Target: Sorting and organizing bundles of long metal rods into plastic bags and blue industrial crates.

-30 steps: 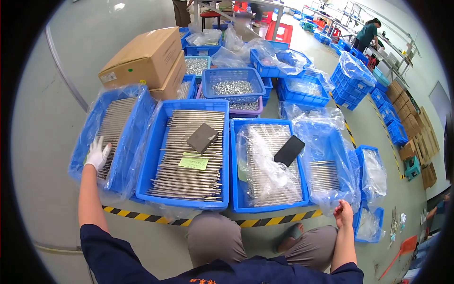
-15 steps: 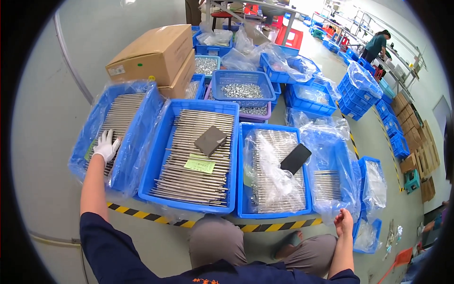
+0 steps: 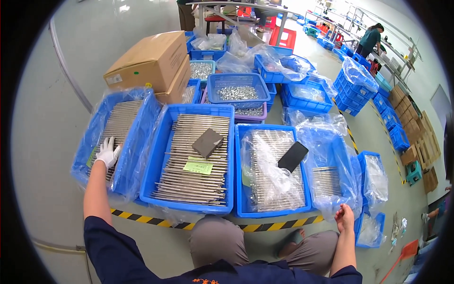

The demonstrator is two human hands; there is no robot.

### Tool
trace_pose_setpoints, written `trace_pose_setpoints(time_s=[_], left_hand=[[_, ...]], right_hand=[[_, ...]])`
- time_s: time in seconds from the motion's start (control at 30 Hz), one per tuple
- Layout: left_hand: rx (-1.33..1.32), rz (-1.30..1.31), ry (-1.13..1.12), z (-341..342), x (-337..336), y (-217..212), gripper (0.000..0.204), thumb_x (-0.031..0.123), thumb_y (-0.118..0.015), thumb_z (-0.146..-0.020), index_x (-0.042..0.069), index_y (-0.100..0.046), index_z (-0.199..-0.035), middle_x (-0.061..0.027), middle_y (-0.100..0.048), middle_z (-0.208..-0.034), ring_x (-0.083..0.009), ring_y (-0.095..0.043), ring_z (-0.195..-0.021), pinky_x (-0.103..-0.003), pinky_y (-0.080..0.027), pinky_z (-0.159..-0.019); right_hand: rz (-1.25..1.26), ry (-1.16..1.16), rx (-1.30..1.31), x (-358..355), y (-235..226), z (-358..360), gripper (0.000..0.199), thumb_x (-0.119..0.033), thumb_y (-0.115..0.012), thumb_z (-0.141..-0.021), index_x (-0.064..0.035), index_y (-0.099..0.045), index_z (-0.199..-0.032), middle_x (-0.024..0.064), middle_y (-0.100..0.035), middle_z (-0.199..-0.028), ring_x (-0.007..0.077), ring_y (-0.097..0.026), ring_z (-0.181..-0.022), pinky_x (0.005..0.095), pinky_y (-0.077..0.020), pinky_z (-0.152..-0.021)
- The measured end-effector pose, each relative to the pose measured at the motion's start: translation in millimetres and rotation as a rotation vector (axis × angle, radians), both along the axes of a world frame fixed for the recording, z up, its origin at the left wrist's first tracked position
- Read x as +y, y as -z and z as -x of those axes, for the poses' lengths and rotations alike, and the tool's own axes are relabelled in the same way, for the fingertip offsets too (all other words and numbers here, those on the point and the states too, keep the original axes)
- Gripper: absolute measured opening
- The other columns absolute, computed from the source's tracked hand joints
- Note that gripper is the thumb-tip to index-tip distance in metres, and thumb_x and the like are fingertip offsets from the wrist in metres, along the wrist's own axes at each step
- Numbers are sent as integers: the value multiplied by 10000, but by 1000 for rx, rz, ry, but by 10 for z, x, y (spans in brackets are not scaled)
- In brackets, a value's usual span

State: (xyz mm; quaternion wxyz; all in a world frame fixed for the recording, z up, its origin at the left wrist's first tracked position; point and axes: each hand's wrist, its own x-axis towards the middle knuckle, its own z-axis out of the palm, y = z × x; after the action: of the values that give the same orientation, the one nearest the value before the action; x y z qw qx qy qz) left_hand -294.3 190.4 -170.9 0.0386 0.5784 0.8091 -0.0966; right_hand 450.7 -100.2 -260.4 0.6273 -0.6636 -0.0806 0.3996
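Note:
My left hand (image 3: 108, 152), in a white glove, lies with fingers spread on a layer of thin metal rods (image 3: 122, 122). These rods fill a plastic-lined blue crate (image 3: 149, 111) at the far left. My bare right hand (image 3: 344, 218) hovers near my right knee, fingers curled in, with nothing visible in them. Just beyond it, a bagged blue crate (image 3: 335, 149) holds a smaller stack of rods (image 3: 327, 181). Between the hands, a blue crate (image 3: 146, 182) of rods carries a dark block (image 3: 207, 143) and a green paper slip (image 3: 198, 166).
Another crate (image 3: 240, 199) of rods bears crumpled plastic and a black phone (image 3: 293, 156). Cardboard boxes (image 3: 146, 59) stand behind the left crates. A blue basket (image 3: 238, 84) of small metal parts sits behind the middle. Striped floor tape (image 3: 269, 226) runs before my knees. A person (image 3: 370, 40) bends over far right.
The view has shifted slightly, so the crates appear a little lower at left. My left hand stays on the rods and my right hand stays curled. Another person's legs now show at the top.

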Motion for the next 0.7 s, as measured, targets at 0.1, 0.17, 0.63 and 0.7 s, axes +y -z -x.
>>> trace_pose_setpoints(time_s=[0.1, 0.17, 0.63, 0.7], left_hand=[[-7, 10, -28, -25, -3, -14, 735, 623, -265, -759, 170, -137, -1324, -95, -84, -1384, -318, -138, -1254, -534, -170, -966], [-31, 7, -21, 28, 20, 19, 744, 633, -258, -755, 169, -137, -1324, -98, -82, -1385, -321, -137, -1254, -530, -169, -968], [-468, -148, 133, -121, -23, -9, 713, 546, -144, -836, -19, -314, -1237, -216, -275, -1293, -305, -244, -1216, -298, -195, -996], [-620, -145, 76, -78, -30, -44, 699, 537, -173, -840, -23, -320, -1232, -208, -308, -1277, -303, -275, -1200, -296, -209, -988]], right_hand=[[-20, -23, 1, -1, 18, -14, 115, -215, -483, -814, -109, -515, -785, -19, -454, -564, 108, -467, -503, 245, -385, -442], [-26, -19, 0, 1, 10, -14, 122, -216, -480, -815, -102, -513, -789, -17, -452, -564, 110, -467, -505, 242, -385, -444], [-167, -65, 45, -104, -216, 121, 114, -205, -488, -824, -100, -525, -798, -29, -461, -572, 83, -489, -503, 211, -398, -432], [-188, -64, 56, -149, -194, 119, 112, -200, -488, -824, -98, -529, -800, -29, -467, -573, 81, -496, -503, 208, -402, -428]])
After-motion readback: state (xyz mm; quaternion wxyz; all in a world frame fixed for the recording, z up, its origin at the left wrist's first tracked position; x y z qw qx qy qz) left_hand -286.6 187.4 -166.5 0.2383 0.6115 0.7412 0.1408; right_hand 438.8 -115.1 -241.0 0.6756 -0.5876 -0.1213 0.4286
